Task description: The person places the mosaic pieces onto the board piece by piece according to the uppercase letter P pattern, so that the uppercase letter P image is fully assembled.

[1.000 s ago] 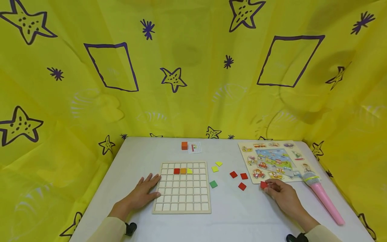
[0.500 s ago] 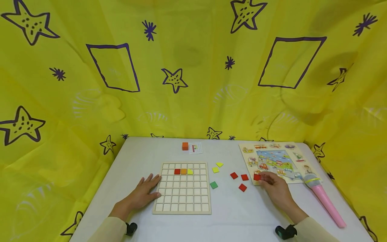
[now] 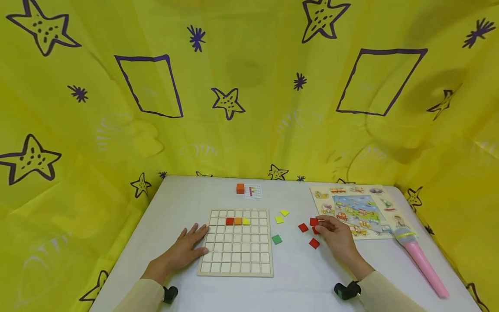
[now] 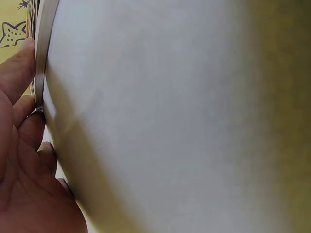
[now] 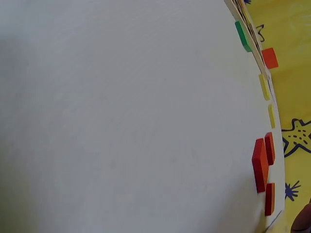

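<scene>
In the head view my right hand (image 3: 340, 240) pinches a red square tile (image 3: 313, 222) between thumb and fingers. It is over another red tile (image 3: 315, 231), partly hidden by the fingers. Two more red tiles, a left one (image 3: 303, 227) and a nearer one (image 3: 314, 243), lie beside it. My left hand (image 3: 183, 249) rests spread, fingertips and thumb at the left edge of the wooden grid board (image 3: 235, 247). A red tile (image 3: 229, 221), an orange tile (image 3: 238, 221) and a yellow rounded piece (image 3: 246, 221) sit in one row of the board.
A green tile (image 3: 277, 239) and two yellow pieces (image 3: 279, 219) lie right of the board. Behind it are an orange cube (image 3: 240, 188) and a pattern card (image 3: 253, 191). A picture puzzle (image 3: 321, 203) and pink microphone (image 3: 425, 266) lie at the right.
My right hand has carried the red tile leftward, from near the puzzle's front corner to over the loose red tiles. My left hand stays at the board's edge.
</scene>
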`<action>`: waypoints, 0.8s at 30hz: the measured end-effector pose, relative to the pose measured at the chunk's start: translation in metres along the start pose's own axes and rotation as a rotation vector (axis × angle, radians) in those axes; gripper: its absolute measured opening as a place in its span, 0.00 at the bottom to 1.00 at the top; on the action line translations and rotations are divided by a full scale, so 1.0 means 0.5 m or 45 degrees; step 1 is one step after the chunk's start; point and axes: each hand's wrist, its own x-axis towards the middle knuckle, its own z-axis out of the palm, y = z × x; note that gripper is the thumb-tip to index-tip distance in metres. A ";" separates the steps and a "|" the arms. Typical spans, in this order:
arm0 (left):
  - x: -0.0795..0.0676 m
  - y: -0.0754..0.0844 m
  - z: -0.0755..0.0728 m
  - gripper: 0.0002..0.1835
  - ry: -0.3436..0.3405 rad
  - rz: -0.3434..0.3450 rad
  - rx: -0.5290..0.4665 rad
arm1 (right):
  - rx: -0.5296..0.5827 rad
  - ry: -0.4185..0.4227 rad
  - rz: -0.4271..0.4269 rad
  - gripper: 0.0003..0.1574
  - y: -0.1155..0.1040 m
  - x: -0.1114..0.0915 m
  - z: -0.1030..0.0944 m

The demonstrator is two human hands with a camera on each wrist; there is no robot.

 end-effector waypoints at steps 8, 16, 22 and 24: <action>0.001 0.001 -0.002 0.41 -0.005 0.006 -0.012 | 0.105 -0.042 0.044 0.19 -0.031 0.011 0.057; 0.002 0.004 0.001 0.41 0.000 0.001 -0.011 | 0.165 -0.039 0.000 0.18 -0.046 0.026 0.129; -0.001 0.006 -0.001 0.41 0.007 -0.013 -0.015 | 0.209 -0.055 -0.030 0.17 -0.074 0.029 0.189; -0.001 0.006 -0.002 0.41 0.006 -0.010 -0.017 | 0.211 -0.059 -0.041 0.17 -0.087 0.029 0.209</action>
